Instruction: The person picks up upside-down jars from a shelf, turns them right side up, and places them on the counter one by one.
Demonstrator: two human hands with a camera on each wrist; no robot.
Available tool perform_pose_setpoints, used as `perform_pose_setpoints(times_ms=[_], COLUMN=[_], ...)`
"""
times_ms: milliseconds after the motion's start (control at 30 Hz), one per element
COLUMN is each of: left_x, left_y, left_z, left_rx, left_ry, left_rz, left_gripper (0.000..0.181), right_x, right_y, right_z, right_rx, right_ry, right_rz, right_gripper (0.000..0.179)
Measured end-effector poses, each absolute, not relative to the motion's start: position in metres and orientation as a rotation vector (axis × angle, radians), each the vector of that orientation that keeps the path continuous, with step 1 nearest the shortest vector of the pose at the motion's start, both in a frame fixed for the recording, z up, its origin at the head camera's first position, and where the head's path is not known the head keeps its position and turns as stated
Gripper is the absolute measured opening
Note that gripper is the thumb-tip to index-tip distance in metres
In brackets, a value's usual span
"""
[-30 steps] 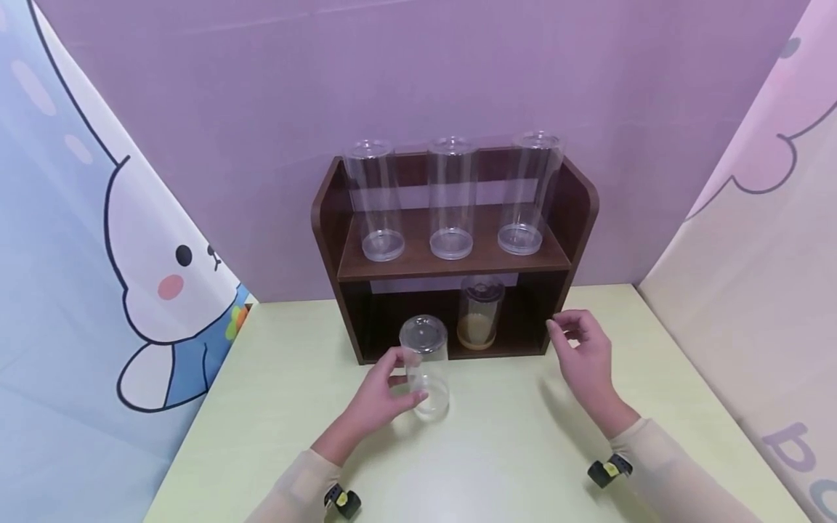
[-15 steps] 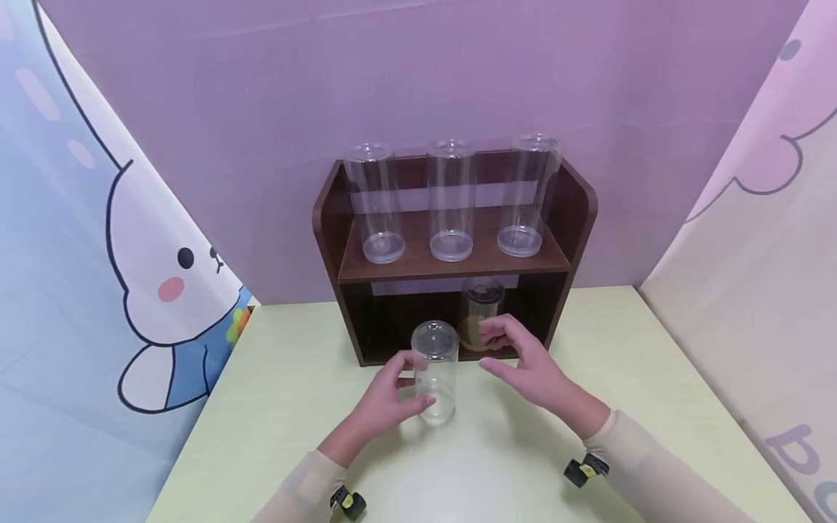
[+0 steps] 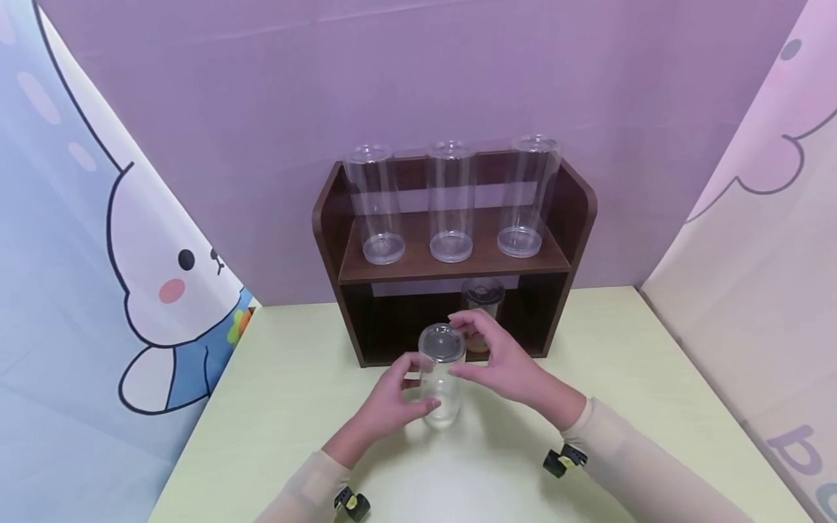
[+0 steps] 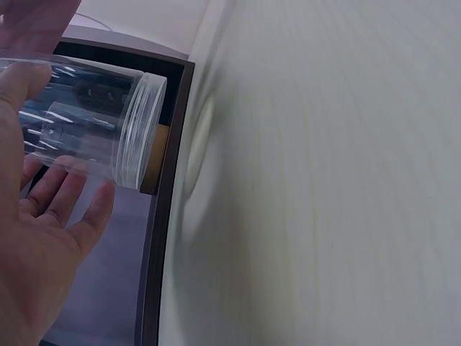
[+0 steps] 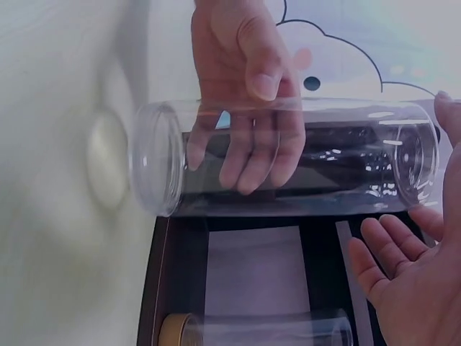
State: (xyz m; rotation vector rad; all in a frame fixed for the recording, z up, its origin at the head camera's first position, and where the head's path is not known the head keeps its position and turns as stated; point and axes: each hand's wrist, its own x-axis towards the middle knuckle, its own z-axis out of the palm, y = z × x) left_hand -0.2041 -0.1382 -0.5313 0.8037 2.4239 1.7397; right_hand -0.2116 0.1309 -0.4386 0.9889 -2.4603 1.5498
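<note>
My left hand [image 3: 392, 399] grips a clear plastic jar [image 3: 446, 388] from its left side, thumb in front and fingers behind. The jar is upright, close over the table before the shelf's lower opening, with its ridged band [image 5: 162, 158] at the bottom. Nothing shows inside it. My right hand [image 3: 506, 367] is at the jar's upper right, thumb and fingers spread on either side of the top end. In the right wrist view these fingertips [image 5: 367, 256] sit just beside the wall. A second clear jar [image 3: 485, 294] with a tan base stands behind my right hand, partly hidden.
A dark brown two-tier shelf [image 3: 454, 274] stands at the back of the pale table [image 3: 294, 341]. On its upper tier are three tall clear jars: left [image 3: 374, 200], middle [image 3: 451, 200] and right [image 3: 530, 192]. Purple cloth [image 3: 418, 73] hangs behind.
My right hand has moved left, from the shelf's right side to the jar's top. My left hand has shifted the jar slightly right. The shelf jars have not moved.
</note>
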Motion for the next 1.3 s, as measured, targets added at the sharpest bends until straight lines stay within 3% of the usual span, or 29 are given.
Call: perform_pose_setpoints(times_ms=[567, 1300], left_x=[-0.202, -0.202], left_y=[-0.135, -0.135], left_z=[-0.531, -0.530], left_rx=[0.792, 0.864], left_ry=[2.460, 2.528], left_rz=[1.673, 1.647], left_gripper=[0.064, 0.070], right_x=[-0.212, -0.215], right_y=[0.120, 0.122], right_z=[-0.433, -0.431], right_rx=[0.978, 0.926], right_ry=[-2.527, -2.496], right_rz=[1.550, 1.491], right_gripper=[0.087, 0.068])
